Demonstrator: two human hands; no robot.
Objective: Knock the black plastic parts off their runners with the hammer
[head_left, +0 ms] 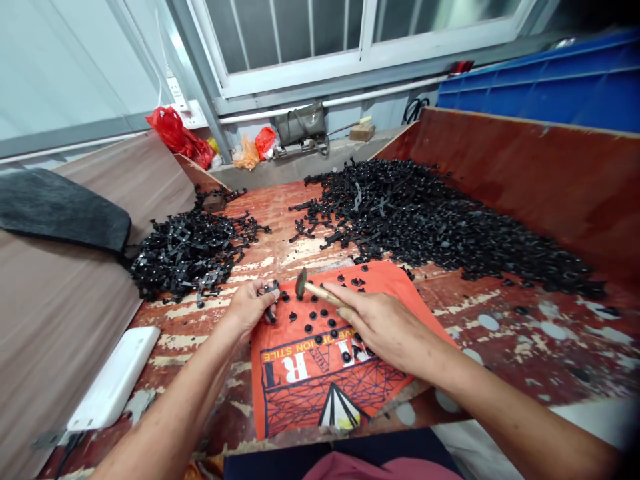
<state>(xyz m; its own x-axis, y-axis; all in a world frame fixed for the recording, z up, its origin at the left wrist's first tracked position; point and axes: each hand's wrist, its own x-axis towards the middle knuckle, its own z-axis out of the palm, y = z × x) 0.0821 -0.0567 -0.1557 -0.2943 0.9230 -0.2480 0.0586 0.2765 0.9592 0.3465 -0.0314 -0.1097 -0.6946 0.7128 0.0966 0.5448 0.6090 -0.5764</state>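
Observation:
My left hand pinches a small black plastic strip over the left edge of an orange printed cloth. In my right hand is the wooden handle of a small hammer, its dark head close to the strip but apart from it. Several round black plastic pieces lie scattered on the cloth between and below my hands. A few more are partly covered by my right hand.
A heap of black strips lies on the left, and a larger black pile on the right. Wooden boards wall the worn red table. A white power bank-like box rests at left. A blue crate stands behind.

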